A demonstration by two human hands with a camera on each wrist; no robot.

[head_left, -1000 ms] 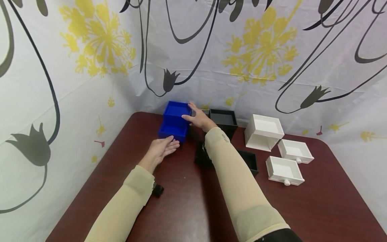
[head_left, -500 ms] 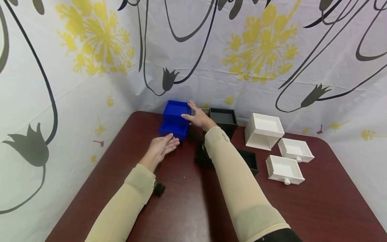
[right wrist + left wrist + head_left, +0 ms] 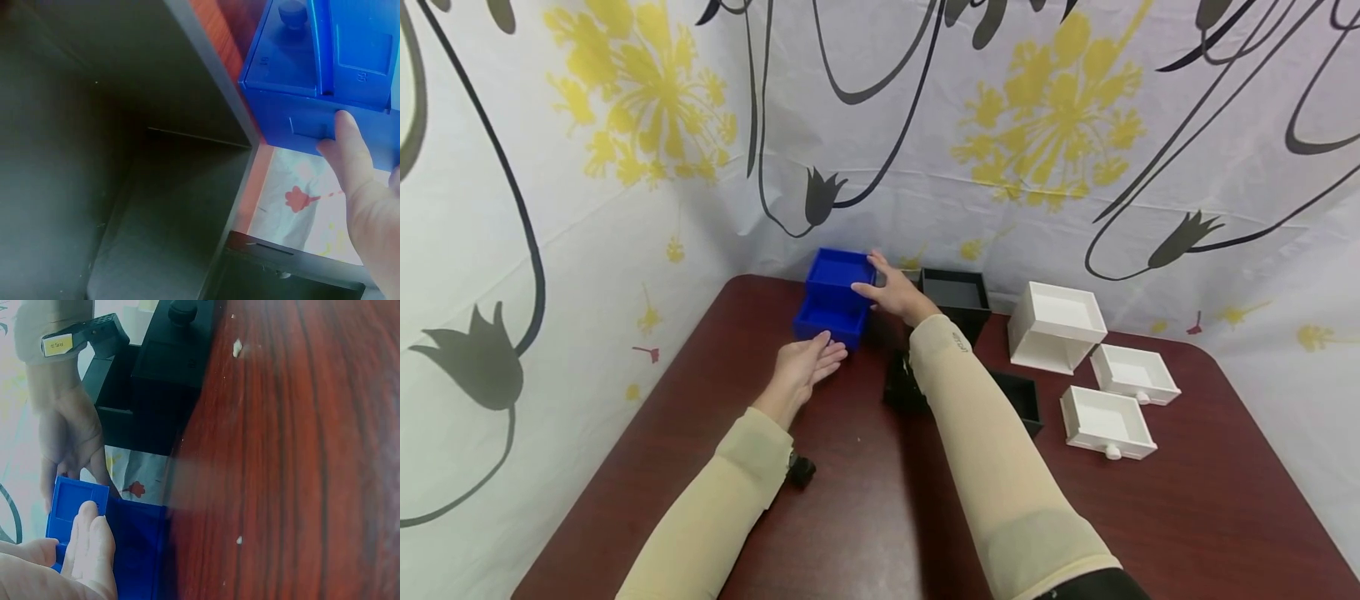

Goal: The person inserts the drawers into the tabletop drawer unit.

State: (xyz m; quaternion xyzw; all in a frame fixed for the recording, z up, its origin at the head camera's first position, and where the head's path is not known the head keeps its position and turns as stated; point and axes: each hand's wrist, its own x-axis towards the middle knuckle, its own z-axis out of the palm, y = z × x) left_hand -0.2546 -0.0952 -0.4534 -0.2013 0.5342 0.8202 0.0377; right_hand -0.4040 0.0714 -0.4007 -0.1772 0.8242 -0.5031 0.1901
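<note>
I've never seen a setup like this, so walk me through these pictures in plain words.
There is no machine here, just a person working bare-handed. The wide picture is taken from the head; the two close ones come from wrist cameras, one per arm. On the table stand a blue box with an open drawer sticking out, a black box, a white box and two loose white drawers. The right hand touches the blue box's side. The left hand has its fingers at the drawer's front. Nothing is lifted.
</note>
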